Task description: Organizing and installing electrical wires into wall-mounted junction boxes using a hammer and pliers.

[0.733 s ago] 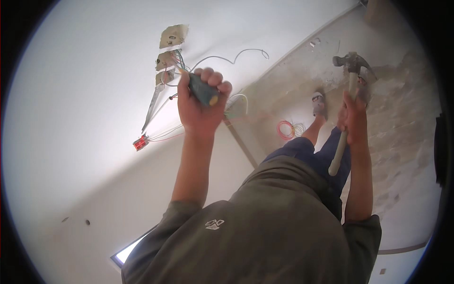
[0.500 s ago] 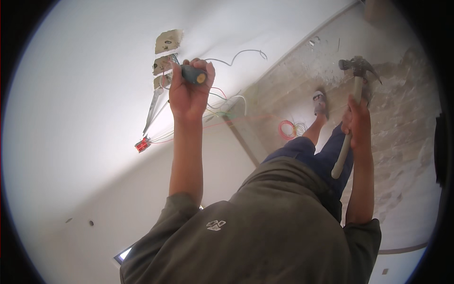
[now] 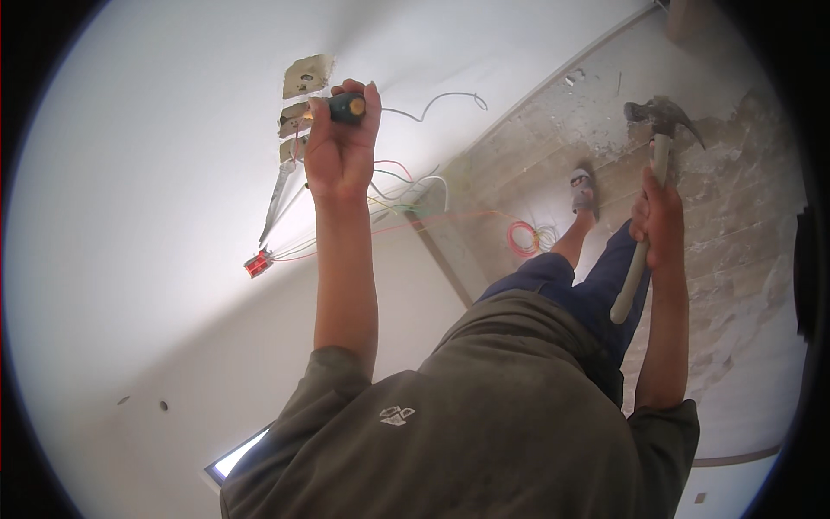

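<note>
Left hand [image 3: 340,149]: shifted upward since earlier, curled round a dark handle [image 3: 346,107]
Right hand [image 3: 661,221]: wrapped round a hammer [image 3: 660,156]
Red box [image 3: 257,263]: below-left of the left hand

Bare left hand [image 3: 341,156] raised, fingers [image 3: 373,102] bent in grip, inner wrist [image 3: 341,194] seen. Bare left forearm [image 3: 346,272] held almost vertical in view. Bare right hand [image 3: 662,221] clenched in fist-like grip; bare right forearm [image 3: 669,333] stretched forward, slightly lowered.
</note>
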A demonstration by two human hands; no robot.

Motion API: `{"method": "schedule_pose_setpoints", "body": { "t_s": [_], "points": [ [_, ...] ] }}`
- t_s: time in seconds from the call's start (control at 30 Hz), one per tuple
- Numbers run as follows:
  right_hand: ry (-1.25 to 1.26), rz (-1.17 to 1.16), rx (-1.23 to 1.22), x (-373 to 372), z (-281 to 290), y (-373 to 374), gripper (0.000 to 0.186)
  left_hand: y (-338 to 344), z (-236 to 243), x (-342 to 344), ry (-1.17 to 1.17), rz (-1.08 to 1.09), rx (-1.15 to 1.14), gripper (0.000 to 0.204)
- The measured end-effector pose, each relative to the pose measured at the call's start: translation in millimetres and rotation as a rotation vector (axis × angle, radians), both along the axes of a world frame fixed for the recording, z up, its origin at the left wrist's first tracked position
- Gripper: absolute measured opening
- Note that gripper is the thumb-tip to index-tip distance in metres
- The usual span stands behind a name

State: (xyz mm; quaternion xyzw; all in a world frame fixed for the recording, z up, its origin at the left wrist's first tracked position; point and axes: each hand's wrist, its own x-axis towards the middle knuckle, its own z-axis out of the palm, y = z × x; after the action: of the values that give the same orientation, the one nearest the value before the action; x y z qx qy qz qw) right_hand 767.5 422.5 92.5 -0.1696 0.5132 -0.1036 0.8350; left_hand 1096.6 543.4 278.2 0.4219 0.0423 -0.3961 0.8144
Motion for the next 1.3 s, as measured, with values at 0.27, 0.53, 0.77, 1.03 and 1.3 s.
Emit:
{"method": "schedule_pose_setpoints", "body": {
  "t_s": [0.27,0.53,0.77,1.03,1.3],
  "points": [
    [0.004,0.023,0.0,9,2,9,0.024,-12,5,0,0.04,0.059,-0.194,0.041],
    [-0.215,0.088,-0.086,40,66,3,0.027,-26,17,9,0.15,0.184,-0.308,0.037],
    [-0.737,-0.192,-0.399,111,125,35,0.024,-28,19,17,0.151,0.203,-0.341,0.034],
    [-0.61,0.086,-0.473,164,150,27,0.031,-27,12,17,-0.026,0.142,-0.188,0.036],
    [-0.498,0.353,-0.579,185,142,38,0.041,-19,-1,23,0.034,0.153,-0.156,0.04]
  ]
}}
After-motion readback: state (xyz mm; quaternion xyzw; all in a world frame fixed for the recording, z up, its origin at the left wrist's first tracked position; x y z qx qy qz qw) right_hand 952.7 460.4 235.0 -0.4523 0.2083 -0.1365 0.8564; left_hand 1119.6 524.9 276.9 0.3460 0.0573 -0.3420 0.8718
